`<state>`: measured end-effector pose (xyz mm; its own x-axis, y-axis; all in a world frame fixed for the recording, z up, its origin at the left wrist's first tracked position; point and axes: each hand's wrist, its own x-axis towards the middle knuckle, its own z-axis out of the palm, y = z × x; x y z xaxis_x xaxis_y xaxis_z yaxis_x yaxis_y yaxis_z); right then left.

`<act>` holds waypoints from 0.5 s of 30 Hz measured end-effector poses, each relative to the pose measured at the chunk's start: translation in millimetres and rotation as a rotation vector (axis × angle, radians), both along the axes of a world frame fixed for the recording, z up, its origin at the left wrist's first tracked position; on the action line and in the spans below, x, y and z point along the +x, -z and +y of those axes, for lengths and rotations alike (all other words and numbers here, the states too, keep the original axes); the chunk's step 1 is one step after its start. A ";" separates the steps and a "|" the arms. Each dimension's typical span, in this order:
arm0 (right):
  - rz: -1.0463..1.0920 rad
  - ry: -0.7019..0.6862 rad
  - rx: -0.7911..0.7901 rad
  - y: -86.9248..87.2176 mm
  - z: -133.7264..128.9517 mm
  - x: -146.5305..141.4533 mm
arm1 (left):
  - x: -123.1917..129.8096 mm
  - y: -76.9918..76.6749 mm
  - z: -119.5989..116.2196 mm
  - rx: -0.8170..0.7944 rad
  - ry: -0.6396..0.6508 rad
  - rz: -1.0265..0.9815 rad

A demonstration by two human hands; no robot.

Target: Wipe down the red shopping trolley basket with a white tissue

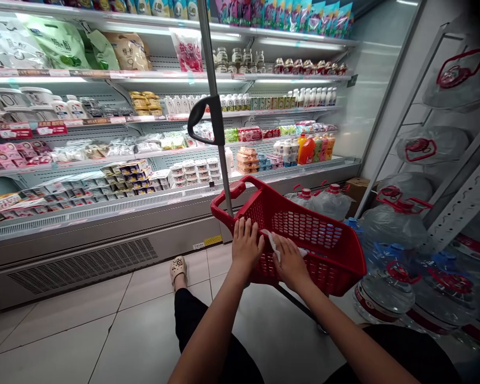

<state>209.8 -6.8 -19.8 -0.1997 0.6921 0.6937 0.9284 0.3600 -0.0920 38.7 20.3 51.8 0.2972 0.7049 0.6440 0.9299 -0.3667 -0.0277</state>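
A red plastic shopping basket cart (344, 266) stands tilted in front of me, with a tall metal pole and black grip (217, 120) rising at its left end. My left hand (247, 242) lies with fingers spread on the near rim. Beside it, my right hand (291, 262) presses a white cloth or tissue (272, 242) against the same rim; part of the cloth is hidden under the palm and fingers. The inside of the basket shows no goods.
Behind the cart runs a refrigerated display (176, 200) stocked with dairy and drinks. Large water bottles (388, 288) crowd the right side beside a metal rack (474, 194). My foot in a beige clog (178, 269) rests on the tiled floor (144, 325).
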 end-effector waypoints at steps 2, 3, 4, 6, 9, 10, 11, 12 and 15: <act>-0.009 -0.024 -0.011 -7.3 3.7 -16.5 | -4.5 0.1 -3.1 0.003 0.010 0.016; -0.018 -0.037 -0.021 -9.9 3.1 -19.1 | -7.3 0.0 -4.5 0.005 0.019 0.025; -0.032 -0.049 -0.033 -11.9 1.0 -17.9 | -10.2 -0.2 -5.4 0.007 0.028 0.034; -0.066 -0.068 -0.063 -13.4 -7.2 -6.3 | -15.9 -1.1 -5.5 0.009 0.043 0.045; -0.118 -0.056 -0.087 -9.7 -26.4 25.8 | -21.6 -2.9 -0.2 0.002 0.043 0.041; -0.133 -0.042 -0.088 -6.7 -33.8 38.6 | -22.4 -3.5 2.8 -0.002 0.037 0.036; -0.145 -0.026 -0.088 -2.8 -41.5 51.9 | -22.6 -4.1 6.0 -0.006 0.029 0.028; -0.153 -0.007 -0.090 2.1 -49.3 65.5 | -22.4 -4.7 9.1 -0.011 0.021 0.021; -0.145 0.069 -0.106 21.8 -72.4 105.7 | -18.9 -5.9 16.5 -0.022 0.000 0.003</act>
<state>315.5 -79.2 -41.6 -0.2414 0.7755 0.5834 0.9569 0.2903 0.0100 19.8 36.8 57.6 0.2992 0.7187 0.6276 0.9297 -0.3675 -0.0224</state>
